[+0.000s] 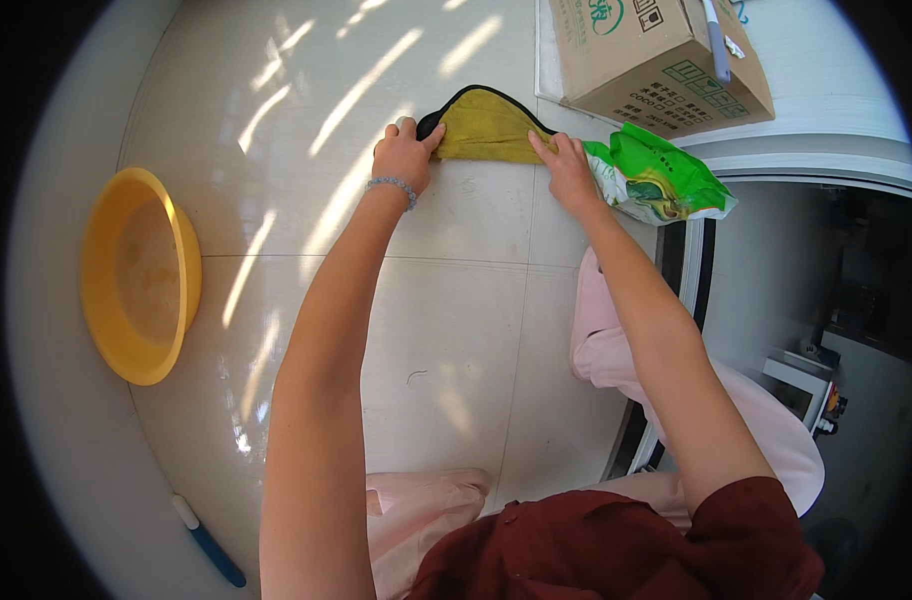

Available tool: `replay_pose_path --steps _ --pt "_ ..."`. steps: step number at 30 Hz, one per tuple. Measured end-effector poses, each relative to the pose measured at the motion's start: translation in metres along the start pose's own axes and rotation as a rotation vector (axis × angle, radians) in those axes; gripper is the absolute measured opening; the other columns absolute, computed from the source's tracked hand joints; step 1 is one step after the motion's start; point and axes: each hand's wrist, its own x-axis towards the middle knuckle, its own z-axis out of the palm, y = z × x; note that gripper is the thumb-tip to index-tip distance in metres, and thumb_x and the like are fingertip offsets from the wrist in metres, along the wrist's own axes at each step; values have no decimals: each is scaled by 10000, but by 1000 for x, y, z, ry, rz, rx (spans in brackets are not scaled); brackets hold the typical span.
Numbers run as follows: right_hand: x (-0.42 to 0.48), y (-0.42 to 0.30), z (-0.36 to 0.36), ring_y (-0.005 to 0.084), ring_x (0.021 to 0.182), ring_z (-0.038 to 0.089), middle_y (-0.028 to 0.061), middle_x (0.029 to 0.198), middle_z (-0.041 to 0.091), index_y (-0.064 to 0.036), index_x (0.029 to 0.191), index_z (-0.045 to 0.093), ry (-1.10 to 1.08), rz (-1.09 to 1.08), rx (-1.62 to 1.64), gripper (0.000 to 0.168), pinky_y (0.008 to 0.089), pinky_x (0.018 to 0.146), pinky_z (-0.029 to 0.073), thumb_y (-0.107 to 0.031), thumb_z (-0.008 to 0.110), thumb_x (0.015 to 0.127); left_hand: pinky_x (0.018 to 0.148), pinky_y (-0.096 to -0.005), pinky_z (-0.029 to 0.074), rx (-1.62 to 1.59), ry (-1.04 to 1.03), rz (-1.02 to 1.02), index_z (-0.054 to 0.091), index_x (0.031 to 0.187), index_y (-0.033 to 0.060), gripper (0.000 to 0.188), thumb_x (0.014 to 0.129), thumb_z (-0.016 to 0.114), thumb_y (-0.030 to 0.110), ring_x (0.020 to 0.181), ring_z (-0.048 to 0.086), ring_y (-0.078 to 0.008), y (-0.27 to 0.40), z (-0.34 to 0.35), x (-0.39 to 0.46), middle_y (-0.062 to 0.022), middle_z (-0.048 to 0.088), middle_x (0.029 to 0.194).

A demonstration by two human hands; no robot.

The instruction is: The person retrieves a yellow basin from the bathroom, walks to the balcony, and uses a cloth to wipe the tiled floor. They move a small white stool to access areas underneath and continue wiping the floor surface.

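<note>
Ahead of me on the tiled floor is an olive-yellow cloth with black edging, its far edge bulging into a curve. My left hand, with a beaded bracelet at the wrist, grips the cloth's left end, thumb on the yellow face. At the right end my right hand holds the cloth, index finger laid along its face. The undersides of both grips are hidden. Just beyond the right hand, a green and white plastic bag lies close to the cloth's right end.
A yellow plastic basin stands by the wall at left. Near the lower left lies a blue and white handle-like object. A printed cardboard box, with a grey-handled tool on it, sits far right. A door track runs along the right.
</note>
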Motion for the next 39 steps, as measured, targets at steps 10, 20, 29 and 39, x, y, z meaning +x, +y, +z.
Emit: replay_pose_path --steps 10,20,29,39 --pt "-143 -103 -19 297 939 428 125 1016 446 0 1317 387 -156 204 -130 604 394 812 403 69 526 734 756 -315 425 99 -186 350 466 1315 212 643 725 523 -38 862 440 -250 -3 -10 -114 -89 447 975" --pt "-275 -303 -51 275 832 450 169 908 459 116 1295 342 -373 98 313 562 351 674 450 57 497 758 736 -335 411 -10 -389 265 496 1285 202 651 682 588 -26 864 441 -251 -76 -55 -354 -73 451 909" --pt "-146 -385 -109 269 885 492 160 1015 484 -17 1276 462 -1120 -231 908 556 306 746 441 -26 482 721 556 -275 420 -546 88 -548 710 942 124 453 651 467 -123 644 451 -191 -124 -119 -511 -72 405 752" --pt "54 -467 -68 384 1098 486 246 1242 425 -28 1366 248 -1051 642 1835 869 465 901 437 -487 666 758 605 -273 435 -514 409 -841 698 962 84 401 677 467 -78 669 501 -194 -107 -81 -527 -83 468 760"
